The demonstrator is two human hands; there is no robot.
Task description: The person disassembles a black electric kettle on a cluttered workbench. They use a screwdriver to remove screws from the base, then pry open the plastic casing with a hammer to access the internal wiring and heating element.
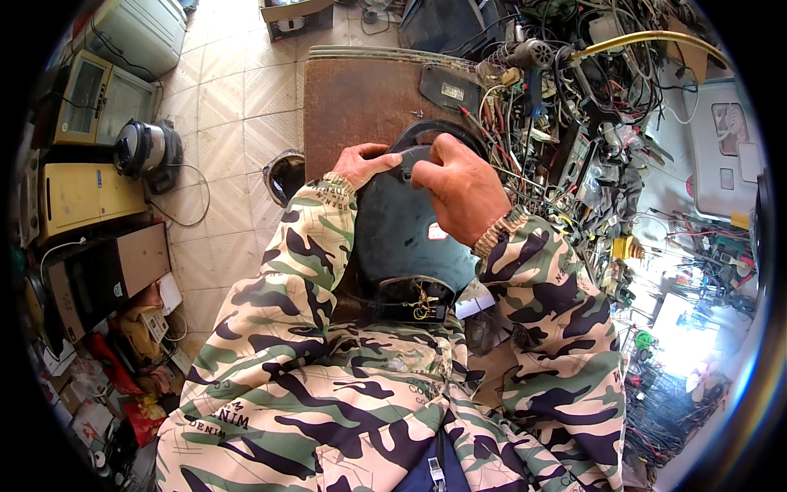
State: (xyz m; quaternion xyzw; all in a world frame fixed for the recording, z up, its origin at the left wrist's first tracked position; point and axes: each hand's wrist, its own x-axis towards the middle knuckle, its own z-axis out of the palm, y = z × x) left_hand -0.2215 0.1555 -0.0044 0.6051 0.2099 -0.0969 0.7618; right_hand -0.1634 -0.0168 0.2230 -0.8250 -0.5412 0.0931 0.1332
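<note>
A dark oval appliance lies on a brown wooden bench, with an exposed compartment of thin yellow wires at its near end and a black curved handle or rim at its far end. My left hand grips the appliance at its far left, thumb laid on a dark round-edged part there. My right hand is closed over that same part, fingertips curled down on it; whatever they pinch is hidden. A flat dark panel with a label rests farther back on the bench.
A dense heap of cables, tools and parts lines the right side. Left of the bench are a tiled floor, a dark round container, a pressure cooker and stacked old appliances. A cardboard box sits at the back.
</note>
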